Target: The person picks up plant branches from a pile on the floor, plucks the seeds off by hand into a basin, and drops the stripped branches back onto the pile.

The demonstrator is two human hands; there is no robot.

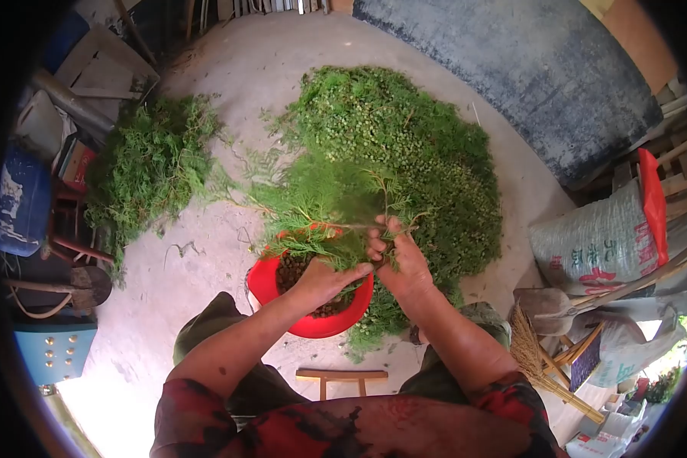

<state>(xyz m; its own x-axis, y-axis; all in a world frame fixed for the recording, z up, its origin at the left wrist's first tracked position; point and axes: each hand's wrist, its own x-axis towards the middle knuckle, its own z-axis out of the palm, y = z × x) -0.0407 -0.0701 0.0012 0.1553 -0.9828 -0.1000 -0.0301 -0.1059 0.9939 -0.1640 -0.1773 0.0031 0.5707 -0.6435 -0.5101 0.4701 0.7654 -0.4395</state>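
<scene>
Observed holding, in the right hand (404,263), 1 leafy green branch (347,225), with thumb and fingers bent closely around the stem. Noted the left hand (324,282) over the red bucket (320,328), with thumb just beside the right hand; fingertips hidden, cannot tell the exact grip. Located the branch above the middle of the floor (229,84), spread over the far side of the bucket. Found in the bucket small brown pieces (288,272), partly covered by the left hand and foliage.

Recorded beyond the bucket and to the right of it 1 large heap of greenery (389,107), mixed with many small round green pieces and lying directly on the floor. Recorded toward the left edge of the floor 1 smaller heap of cuttings (149,160), apart from the large heap.

Logged along the right edge of the floor: 1 printed sack (603,244), 1 shovel (542,309) and 1 broom (525,343). Logged at the far right corner: 1 large dark board (504,76). Logged near the near edge: 1 wooden frame (342,375).
</scene>
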